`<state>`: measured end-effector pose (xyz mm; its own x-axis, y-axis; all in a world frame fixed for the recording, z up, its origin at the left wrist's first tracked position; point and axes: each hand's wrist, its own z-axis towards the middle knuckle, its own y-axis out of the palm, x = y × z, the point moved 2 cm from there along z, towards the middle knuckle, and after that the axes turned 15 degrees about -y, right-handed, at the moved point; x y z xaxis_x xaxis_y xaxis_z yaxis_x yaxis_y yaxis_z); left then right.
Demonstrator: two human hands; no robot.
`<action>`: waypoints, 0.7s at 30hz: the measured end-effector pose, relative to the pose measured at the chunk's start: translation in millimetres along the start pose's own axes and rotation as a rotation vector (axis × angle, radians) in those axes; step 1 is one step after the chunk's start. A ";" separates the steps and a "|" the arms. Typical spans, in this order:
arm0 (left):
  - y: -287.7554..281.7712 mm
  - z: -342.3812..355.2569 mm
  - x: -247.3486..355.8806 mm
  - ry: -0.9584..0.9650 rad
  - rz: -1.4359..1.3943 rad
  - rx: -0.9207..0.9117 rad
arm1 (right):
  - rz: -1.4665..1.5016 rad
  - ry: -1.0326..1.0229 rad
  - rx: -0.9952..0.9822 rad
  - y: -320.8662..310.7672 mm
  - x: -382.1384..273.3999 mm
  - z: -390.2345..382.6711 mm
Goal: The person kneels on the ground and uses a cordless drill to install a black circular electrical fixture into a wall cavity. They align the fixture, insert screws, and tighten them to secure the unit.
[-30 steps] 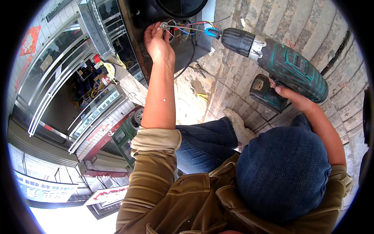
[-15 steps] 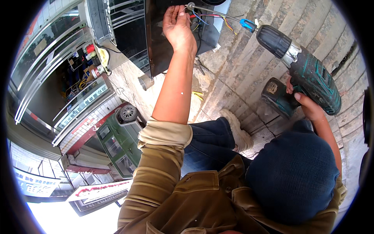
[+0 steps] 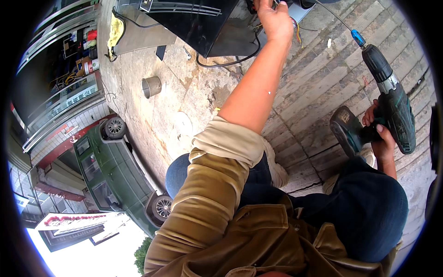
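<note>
My left hand [image 3: 275, 23] reaches to the top edge, fingers closed at the black metal housing [image 3: 233, 37], beside coloured wires [image 3: 297, 32] and a long metal rod [image 3: 333, 13]; what it holds is hard to make out. My right hand [image 3: 383, 141] grips a teal-and-black cordless drill [image 3: 397, 106] by its handle, battery at the left. A blue fitting [image 3: 357, 38] in the drill's chuck carries the rod, which runs up-left toward the housing. A black cable [image 3: 221, 64] loops below the housing.
A metal cup [image 3: 151, 87] lies on the paving with small tools and a white disc [image 3: 183, 123]. My bent knees and shoes are below. At left stand a green vehicle [image 3: 110, 171], a shopfront with clutter [image 3: 74, 64] and a yellow cloth [image 3: 115, 32].
The view has turned: the housing and my left hand appear higher and farther right, and the drill farther right. More paving and green vehicle show. My right hand still grips the drill.
</note>
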<state>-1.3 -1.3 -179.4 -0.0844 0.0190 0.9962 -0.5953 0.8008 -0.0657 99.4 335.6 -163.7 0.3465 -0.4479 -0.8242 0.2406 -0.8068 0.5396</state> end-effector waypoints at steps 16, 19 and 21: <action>-0.5 -8.0 5.3 -0.130 -0.051 -0.135 | 0.000 -0.055 -0.014 14.3 -9.7 -9.5; -13.9 2.3 9.5 -0.284 -0.124 -0.151 | 0.044 -0.048 -0.047 17.7 -4.5 0.6; -20.7 8.5 9.9 -0.239 -0.143 -0.102 | 0.066 -0.047 -0.080 22.3 1.1 11.4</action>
<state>3.4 -22.8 -168.7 -0.1984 -0.2301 0.9527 -0.5325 0.8414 0.0923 94.9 312.8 -154.5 0.3215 -0.5182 -0.7925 0.2908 -0.7425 0.6034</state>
